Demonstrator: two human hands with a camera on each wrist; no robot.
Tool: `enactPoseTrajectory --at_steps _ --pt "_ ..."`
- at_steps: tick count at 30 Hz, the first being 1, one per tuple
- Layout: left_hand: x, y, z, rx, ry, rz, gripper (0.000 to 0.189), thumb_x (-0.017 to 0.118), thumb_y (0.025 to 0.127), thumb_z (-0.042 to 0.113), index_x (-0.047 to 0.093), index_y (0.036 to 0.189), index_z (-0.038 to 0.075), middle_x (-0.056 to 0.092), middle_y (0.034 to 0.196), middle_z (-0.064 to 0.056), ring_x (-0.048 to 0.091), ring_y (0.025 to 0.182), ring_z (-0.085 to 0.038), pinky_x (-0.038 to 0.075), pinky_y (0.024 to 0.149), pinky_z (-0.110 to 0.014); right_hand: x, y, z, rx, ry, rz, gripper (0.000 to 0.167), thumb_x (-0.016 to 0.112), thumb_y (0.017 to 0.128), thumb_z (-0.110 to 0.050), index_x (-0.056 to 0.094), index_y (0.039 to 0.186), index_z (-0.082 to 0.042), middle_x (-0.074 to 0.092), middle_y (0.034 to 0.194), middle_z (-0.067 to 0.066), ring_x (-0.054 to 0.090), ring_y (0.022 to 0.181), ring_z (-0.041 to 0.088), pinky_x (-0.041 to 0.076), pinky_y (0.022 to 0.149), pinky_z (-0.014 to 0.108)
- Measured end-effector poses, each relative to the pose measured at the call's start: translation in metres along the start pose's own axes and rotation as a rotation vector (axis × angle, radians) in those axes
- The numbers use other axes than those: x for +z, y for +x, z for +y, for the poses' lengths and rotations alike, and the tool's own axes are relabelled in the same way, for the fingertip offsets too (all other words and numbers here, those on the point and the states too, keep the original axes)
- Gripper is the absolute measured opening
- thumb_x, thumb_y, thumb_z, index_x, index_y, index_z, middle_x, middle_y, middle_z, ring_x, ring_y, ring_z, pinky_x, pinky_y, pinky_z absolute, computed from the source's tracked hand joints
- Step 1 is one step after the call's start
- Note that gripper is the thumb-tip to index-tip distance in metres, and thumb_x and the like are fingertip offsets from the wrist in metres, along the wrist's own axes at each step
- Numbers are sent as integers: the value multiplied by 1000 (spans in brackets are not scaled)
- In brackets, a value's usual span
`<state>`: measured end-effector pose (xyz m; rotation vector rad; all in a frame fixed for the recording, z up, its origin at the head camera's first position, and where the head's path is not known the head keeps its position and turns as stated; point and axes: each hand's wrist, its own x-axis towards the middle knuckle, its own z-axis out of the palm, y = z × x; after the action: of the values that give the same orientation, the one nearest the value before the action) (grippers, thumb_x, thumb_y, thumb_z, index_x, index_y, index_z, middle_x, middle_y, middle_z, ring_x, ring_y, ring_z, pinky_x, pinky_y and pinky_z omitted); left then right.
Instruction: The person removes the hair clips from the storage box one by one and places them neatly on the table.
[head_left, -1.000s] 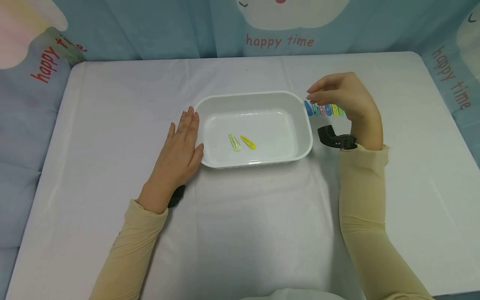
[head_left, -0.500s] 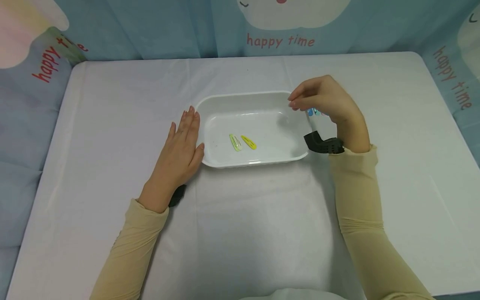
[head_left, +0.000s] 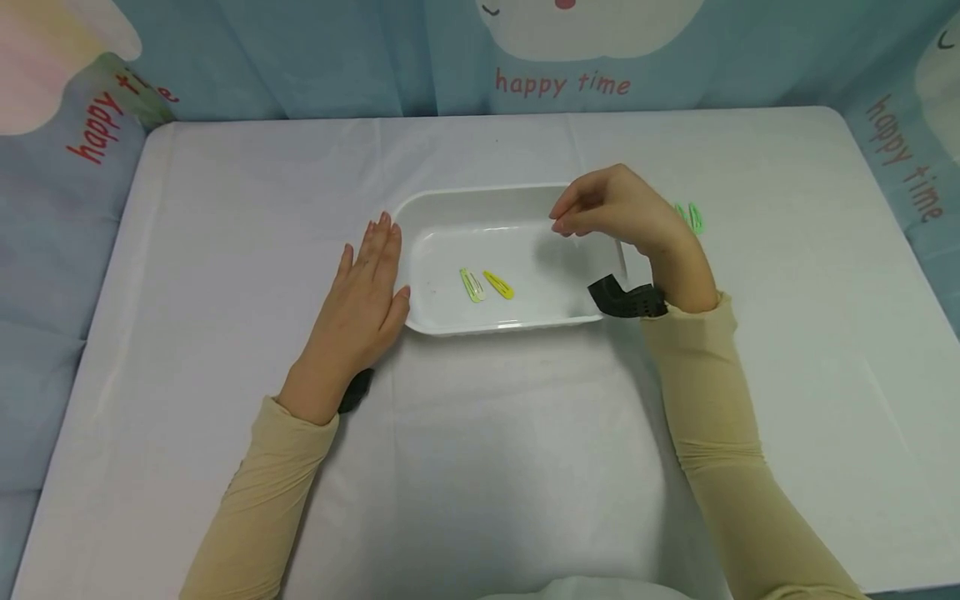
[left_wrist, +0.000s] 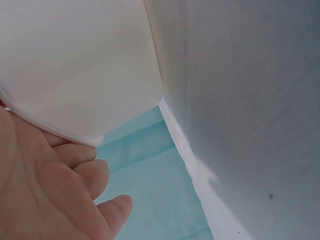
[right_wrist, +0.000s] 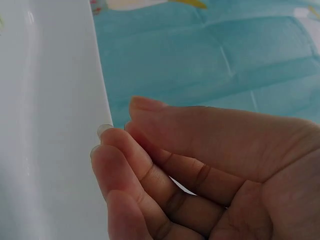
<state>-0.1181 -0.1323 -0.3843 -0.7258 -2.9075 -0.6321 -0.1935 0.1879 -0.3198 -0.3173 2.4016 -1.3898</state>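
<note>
A white plastic tray point(head_left: 510, 323) lies on the table, with a pale green snap hair clip point(head_left: 472, 285) and a yellow snap hair clip point(head_left: 498, 284) inside. Against the tray's left end rests my left hand point(head_left: 356, 300), fingers straight; in the left wrist view its fingers point(left_wrist: 90, 175) lie along the outside of the rim. My right hand point(head_left: 626, 212) hovers over the tray's right end, thumb and fingertips brought together. In the right wrist view, thumb and index finger point(right_wrist: 150, 120) meet at the tips; I cannot tell whether a small thing is between them.
Right of the tray, green hair clips point(head_left: 688, 217) show past my right wrist; the rest of their row is hidden behind the hand. A white cloth covers the table point(head_left: 480, 450). A blue printed curtain point(head_left: 337, 58) stands along the back and sides.
My right hand has moved left and slightly nearer, from above the row of clips to over the tray's right end. My left hand and the two clips in the tray have stayed put.
</note>
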Motion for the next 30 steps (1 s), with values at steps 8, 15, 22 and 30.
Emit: enactPoseTrajectory --at_steps 8,15,22,30 --pt "-1 -2 -2 -3 11 9 62 34 97 21 11 149 -5 4 156 -15 3 144 -24 7 113 -50 11 4 -7 10 -28 -43 18 68 83 -3 67 97 9 69 80 3 59 75 25 48 70 29" --pt "-4 -4 -3 -10 14 11 62 34 97 21 11 149 -5 4 156 -15 2 144 -24 7 113 -50 18 7 -11 1 -41 -84 18 70 83 -6 67 96 7 68 80 5 59 79 30 48 71 30" --pt "-2 -3 -2 -3 6 7 63 34 97 22 12 149 -5 5 156 -16 3 144 -25 6 112 -50 25 8 -8 -1 -35 -114 16 66 83 0 65 96 8 69 82 7 60 81 30 48 71 26" --pt "-2 -4 -2 12 11 19 63 36 96 23 13 149 -5 8 156 -16 5 143 -26 8 112 -52 35 14 -12 -34 -67 -165 13 65 83 2 65 94 8 69 82 9 62 77 22 48 70 27"
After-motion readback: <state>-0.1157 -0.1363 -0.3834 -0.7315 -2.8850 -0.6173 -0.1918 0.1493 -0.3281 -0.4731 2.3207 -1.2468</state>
